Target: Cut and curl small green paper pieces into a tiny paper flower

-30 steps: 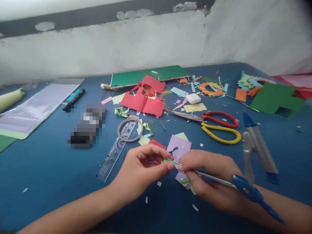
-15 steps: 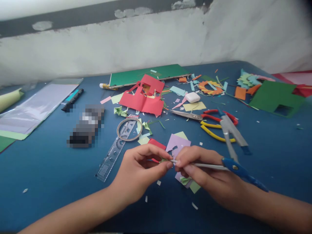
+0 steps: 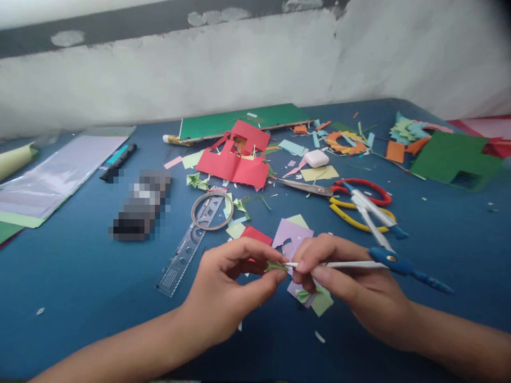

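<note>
Between thumb and fingertips, my left hand (image 3: 227, 290) pinches a small green paper piece (image 3: 275, 265). My right hand (image 3: 351, 282) grips a compass-like tool (image 3: 355, 264) with white metal arms and blue ends; its thin tip touches or meets the green piece at my left fingertips. Under and behind the hands lie a purple paper (image 3: 293, 234) with a torn hole, a red piece (image 3: 257, 234) and a folded green scrap (image 3: 305, 296). Left of them a tape roll (image 3: 212, 211) rests on a clear ruler (image 3: 181, 266).
Scissors (image 3: 331, 191) with red and yellow handles lie behind my right hand. Red cut paper (image 3: 233, 162), a green board (image 3: 239, 123), a white case (image 3: 316, 158), an orange paper ring (image 3: 345, 142) and plastic-wrapped sheets (image 3: 67, 170) are spread over the blue table (image 3: 99, 298).
The tool in my right hand has turned and shifted slightly to the right. More of the green piece shows at my left fingertips.
</note>
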Tool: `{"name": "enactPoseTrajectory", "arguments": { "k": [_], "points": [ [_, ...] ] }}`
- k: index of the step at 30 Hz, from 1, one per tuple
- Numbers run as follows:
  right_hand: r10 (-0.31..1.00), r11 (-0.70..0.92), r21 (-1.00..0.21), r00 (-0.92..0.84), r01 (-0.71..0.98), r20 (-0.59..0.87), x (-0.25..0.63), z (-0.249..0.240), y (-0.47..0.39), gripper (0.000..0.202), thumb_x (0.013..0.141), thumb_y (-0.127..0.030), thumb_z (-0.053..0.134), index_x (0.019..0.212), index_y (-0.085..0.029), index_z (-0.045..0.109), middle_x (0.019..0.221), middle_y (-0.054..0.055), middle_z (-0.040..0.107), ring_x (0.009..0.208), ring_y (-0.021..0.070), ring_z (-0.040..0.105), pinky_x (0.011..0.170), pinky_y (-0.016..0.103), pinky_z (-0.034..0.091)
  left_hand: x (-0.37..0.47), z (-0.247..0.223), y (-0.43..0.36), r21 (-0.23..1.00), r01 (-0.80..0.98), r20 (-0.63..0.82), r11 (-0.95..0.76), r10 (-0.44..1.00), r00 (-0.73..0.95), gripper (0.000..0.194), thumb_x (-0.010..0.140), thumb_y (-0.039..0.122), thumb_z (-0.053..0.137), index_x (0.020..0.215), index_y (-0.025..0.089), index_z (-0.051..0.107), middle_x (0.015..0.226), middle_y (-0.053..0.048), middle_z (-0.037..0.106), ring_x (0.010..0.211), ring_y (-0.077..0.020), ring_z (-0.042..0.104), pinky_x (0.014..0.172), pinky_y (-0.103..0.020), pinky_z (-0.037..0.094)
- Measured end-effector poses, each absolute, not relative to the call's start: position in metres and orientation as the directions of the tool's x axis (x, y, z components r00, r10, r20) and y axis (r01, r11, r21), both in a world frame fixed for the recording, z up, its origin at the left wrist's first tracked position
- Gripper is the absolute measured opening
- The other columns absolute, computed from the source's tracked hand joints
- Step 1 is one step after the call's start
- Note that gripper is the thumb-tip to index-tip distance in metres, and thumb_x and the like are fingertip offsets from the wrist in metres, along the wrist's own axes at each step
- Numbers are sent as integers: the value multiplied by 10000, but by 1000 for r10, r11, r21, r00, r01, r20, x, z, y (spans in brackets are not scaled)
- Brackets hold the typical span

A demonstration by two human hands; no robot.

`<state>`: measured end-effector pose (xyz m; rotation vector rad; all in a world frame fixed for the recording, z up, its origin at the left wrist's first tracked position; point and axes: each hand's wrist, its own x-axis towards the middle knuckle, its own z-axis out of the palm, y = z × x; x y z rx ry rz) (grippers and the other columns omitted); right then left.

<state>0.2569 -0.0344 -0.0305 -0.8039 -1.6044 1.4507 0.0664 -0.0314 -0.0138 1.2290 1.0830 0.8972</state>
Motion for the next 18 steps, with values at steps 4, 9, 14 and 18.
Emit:
{"name": "enactPoseTrajectory", "arguments": {
  "k": [4, 9, 14, 18],
  "points": [
    [867, 194, -980, -460, -41, 191, 258, -31, -34, 140, 941, -248, 442, 928, -245, 581, 796, 14, 596, 654, 120, 542, 564, 234, 465, 66, -15, -32, 992, 5, -120, 123, 956, 269, 138, 700, 103, 726, 792, 204, 710, 758, -2, 709, 713, -128, 642, 677, -194, 538],
    [862, 296, -953, -447, 61, 239, 260, -28, -34, 141, 916, -171, 453, 912, -258, 565, 791, -8, 599, 707, 119, 562, 612, 220, 467, 67, -15, -32, 975, -96, -166, 201, 944, 287, 120, 712, 109, 733, 784, 201, 705, 762, 0, 729, 733, -130, 670, 691, -195, 543],
    [840, 411, -901, -441, 139, 315, 261, -22, -35, 183, 868, -93, 470, 905, -247, 561, 781, -6, 615, 709, 128, 591, 612, 230, 476, 67, -13, -30, 939, -184, -228, 291, 926, 301, 105, 703, 121, 756, 754, 195, 701, 771, 3, 756, 686, -105, 675, 617, -147, 531],
    [850, 394, -914, -417, 100, 321, 262, -26, -35, 175, 907, -132, 446, 934, -253, 570, 788, -6, 606, 714, 128, 582, 631, 247, 475, 67, -11, -26, 922, -240, -225, 305, 924, 308, 136, 706, 86, 750, 749, 208, 712, 802, 16, 764, 708, -87, 678, 641, -124, 534]
  ]
}}
